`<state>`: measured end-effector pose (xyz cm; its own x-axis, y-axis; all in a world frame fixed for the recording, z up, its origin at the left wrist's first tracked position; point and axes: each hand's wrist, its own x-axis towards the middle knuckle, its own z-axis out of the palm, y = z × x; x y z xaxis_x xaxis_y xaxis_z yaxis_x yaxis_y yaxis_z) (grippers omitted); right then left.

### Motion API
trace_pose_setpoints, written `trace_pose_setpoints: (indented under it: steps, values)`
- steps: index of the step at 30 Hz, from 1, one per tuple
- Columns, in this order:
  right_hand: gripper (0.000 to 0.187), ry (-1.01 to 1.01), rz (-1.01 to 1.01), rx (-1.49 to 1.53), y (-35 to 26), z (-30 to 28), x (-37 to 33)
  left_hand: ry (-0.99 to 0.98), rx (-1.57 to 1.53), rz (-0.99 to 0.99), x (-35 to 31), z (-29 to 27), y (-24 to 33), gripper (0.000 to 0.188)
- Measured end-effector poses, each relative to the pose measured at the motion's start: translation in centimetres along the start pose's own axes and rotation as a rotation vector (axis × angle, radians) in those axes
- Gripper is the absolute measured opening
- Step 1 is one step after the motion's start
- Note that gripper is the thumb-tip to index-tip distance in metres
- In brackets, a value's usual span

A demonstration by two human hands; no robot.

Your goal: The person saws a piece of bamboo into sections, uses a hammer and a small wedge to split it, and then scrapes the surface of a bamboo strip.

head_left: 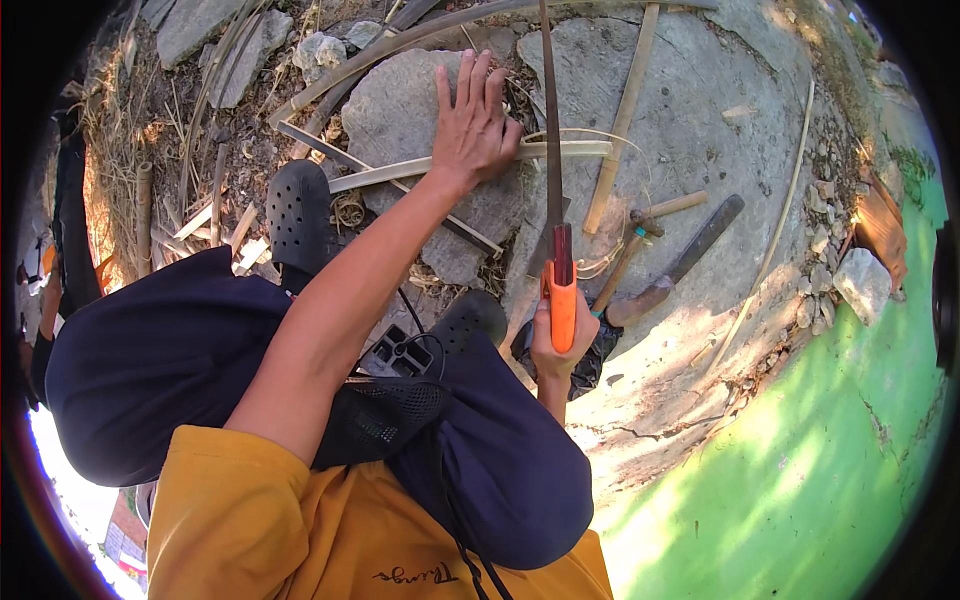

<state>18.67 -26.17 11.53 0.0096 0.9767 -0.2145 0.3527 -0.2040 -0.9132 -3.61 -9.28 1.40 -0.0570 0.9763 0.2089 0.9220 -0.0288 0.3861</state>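
My left hand lies with its fingers spread on a flat grey stone. Its palm presses over a pale split bamboo strip, which runs on to the right under a saw blade. The fingers of my right hand are wrapped round the orange handle of the handsaw. From there the long, dark blade points away from me, crossing above the strip. I cannot tell whether its teeth touch the strip. A dark metal-edged length lies slantwise beneath the strip.
Right of the saw lie a dark-bladed knife and a wooden-handled tool with a teal band. A bamboo slat rests on the rock slab. My dark clog stands close left. Green ground spreads lower right.
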Motion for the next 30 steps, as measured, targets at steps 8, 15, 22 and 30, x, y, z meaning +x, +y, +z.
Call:
trace_pose_setpoints:
  steps: [8,15,22,30]
  values:
    - [0.034,0.066,0.052,0.068,0.6,-1.2,-3.3,-0.004,0.007,0.001,0.2,0.1,-0.3,0.066]
    - [0.014,0.085,-0.051,-0.014,-0.5,-0.7,-1.3,-0.016,0.030,-0.008,0.3,0.0,0.0,0.066]
    - [0.033,0.035,0.062,0.036,-0.5,-1.3,-3.2,-0.014,0.017,-0.004,0.1,0.0,0.1,0.066]
    - [0.008,0.068,-0.011,-0.003,-1.7,-0.8,-2.3,-0.011,0.029,-0.001,0.1,0.0,-0.1,0.066]
